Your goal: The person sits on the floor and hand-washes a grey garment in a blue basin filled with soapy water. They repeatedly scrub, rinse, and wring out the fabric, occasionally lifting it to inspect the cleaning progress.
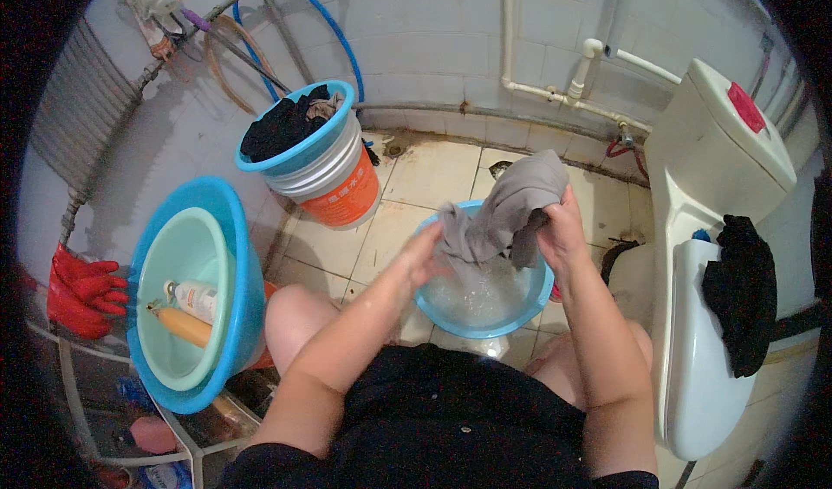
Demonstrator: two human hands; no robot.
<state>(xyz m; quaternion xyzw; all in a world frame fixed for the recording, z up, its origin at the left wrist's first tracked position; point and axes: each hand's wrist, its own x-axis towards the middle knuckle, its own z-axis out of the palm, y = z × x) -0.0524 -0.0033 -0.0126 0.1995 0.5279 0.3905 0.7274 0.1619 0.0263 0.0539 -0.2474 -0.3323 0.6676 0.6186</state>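
Amid grey bathroom walls [425, 77] and cream floor tiles [422, 177]; clamping grey fabric [513, 203] in the right hand [563, 229] over a round light-blue plastic basin [478, 331]; with the blurred left hand [423, 253] at the fabric's edge, impossible to tell whether gripping; farther off, backed by a white-and-orange plastic bucket [357, 205].
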